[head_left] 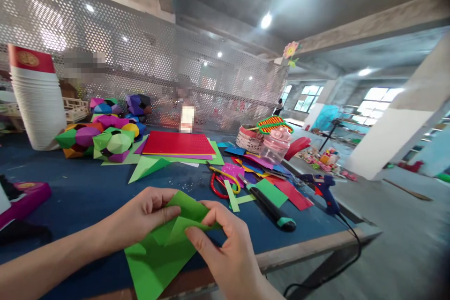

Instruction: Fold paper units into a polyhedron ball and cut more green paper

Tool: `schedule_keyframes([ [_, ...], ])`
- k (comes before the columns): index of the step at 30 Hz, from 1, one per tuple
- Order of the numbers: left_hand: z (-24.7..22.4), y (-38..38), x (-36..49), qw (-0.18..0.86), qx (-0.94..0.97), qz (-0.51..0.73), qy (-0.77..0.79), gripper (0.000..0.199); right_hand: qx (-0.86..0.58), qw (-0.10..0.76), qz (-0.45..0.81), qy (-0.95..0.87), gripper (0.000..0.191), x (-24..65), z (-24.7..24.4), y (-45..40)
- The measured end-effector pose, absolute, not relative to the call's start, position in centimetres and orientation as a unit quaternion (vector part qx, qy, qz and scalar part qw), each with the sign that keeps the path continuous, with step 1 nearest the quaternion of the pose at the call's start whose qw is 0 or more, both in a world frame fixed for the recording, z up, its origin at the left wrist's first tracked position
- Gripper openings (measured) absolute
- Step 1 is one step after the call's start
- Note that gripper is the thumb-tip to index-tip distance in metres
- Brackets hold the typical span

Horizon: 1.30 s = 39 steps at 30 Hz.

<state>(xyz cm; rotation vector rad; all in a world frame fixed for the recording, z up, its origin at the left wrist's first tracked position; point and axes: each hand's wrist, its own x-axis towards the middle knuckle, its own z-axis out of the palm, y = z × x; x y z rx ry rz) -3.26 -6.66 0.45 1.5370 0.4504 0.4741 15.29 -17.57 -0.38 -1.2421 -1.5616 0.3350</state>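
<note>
A sheet of green paper [158, 265], partly folded, is held between both hands above the table's front edge. My left hand [154, 211] pinches its upper left part, thumb on top and fingers behind. On the other side, my right hand [225, 239] grips a raised fold between thumb and index finger. The lower part of the sheet hangs flat toward me. Just beyond my hands lie scissors [215, 186] with red and yellow handles, a black and teal cutter [272, 208] and pale green paper strips [232, 195].
Stacked coloured paper [177, 143] lies behind, with folded paper balls [114, 143] and a tall stack of paper cups [38, 103] at left. Coloured scraps [274, 190], a clear pink-lidded bottle [275, 147] and a blue glue gun [325, 190] with a trailing cord are at right. A perforated screen [147, 70] stands behind.
</note>
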Motion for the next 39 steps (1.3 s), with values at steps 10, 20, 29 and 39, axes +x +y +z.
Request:
schedule_keyframes([
  [10,0.7,-7.5,-3.0,0.755,0.590,0.212,0.193,0.038,-0.516,0.581,0.162,-0.608,0.031,15.0,-0.4,-16.6],
  [20,0.8,-7.5,-2.8,0.668,0.655,0.251,0.247,0.043,-0.513,0.586,0.190,-0.597,0.030,14.3,-0.5,-16.4],
  [29,0.9,-7.3,-2.9,0.673,0.629,0.278,0.272,0.045,-0.531,0.606,0.220,-0.551,0.038,14.3,-0.8,-16.1],
  [39,0.1,-6.8,-3.0,0.707,0.589,0.287,0.265,0.037,-0.514,0.609,0.366,-0.481,0.038,15.6,-0.5,-16.8],
])
